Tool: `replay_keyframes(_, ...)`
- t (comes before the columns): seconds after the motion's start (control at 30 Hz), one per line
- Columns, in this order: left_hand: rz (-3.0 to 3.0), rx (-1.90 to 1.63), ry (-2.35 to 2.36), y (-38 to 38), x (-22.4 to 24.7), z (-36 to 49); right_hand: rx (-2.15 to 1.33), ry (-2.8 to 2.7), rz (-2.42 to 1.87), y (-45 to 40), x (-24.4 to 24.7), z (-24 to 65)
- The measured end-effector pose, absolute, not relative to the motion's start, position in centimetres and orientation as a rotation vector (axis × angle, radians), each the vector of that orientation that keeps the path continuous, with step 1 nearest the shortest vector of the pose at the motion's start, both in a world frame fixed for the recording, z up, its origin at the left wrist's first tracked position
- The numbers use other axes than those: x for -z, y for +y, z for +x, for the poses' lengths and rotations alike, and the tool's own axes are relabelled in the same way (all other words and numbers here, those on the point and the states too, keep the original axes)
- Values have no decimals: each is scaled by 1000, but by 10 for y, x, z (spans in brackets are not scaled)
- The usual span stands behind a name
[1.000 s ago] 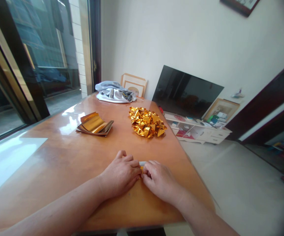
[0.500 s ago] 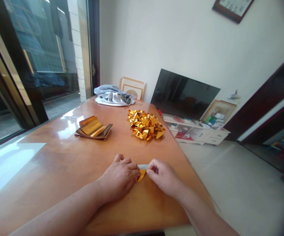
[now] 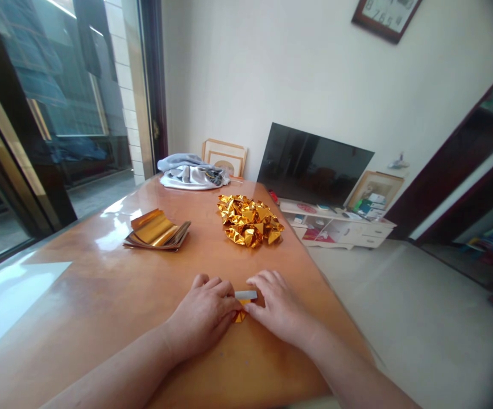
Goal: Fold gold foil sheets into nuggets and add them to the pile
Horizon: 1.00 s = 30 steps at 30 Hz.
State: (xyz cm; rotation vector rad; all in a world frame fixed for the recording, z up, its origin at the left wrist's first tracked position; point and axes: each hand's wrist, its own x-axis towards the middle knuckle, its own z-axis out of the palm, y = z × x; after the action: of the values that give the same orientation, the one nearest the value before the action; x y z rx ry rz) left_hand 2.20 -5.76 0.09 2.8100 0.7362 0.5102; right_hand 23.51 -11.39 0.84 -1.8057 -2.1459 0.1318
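Near the front of the wooden table, a small folded piece of gold foil paper (image 3: 240, 317) shows a pale strip along its far edge. My left hand (image 3: 201, 313) is closed over its left side, fingers pressed together, and hides part of it. On the other side, my right hand (image 3: 279, 309) has thumb and fingers apart around the strip's right end. The thumb tip lies against or very close to the paper; I cannot tell which. Beyond the hands sit a heap of folded gold foil pieces (image 3: 250, 221) and, to the left, a stack of gold foil sheets (image 3: 157, 230).
A bundle of grey and white cloth (image 3: 193, 173) lies at the far end of the wooden table (image 3: 114, 307). Past the table's right edge are a television (image 3: 312, 165) and a low white cabinet (image 3: 352, 233). A glass sliding door stands on the left.
My right hand has loosened from a pinch on the strip's right end, its fingers now spread. My left hand still holds the paper. The whole view has shifted slightly.
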Motion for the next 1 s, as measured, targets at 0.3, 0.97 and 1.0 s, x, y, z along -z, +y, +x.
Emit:
replay_keyframes(0.3,2794,-528,783,-57,0,23,9,-2412,-1632,-134,-5,225)
replay_keyframes(0.97,2787,-550,759,-56,-1,19,-20,-2238,-1771,-137,-18,230)
replay_keyframes(1.0,2787,-555,758,-55,-1,19,-9,-2195,-1796,-132,-17,232)
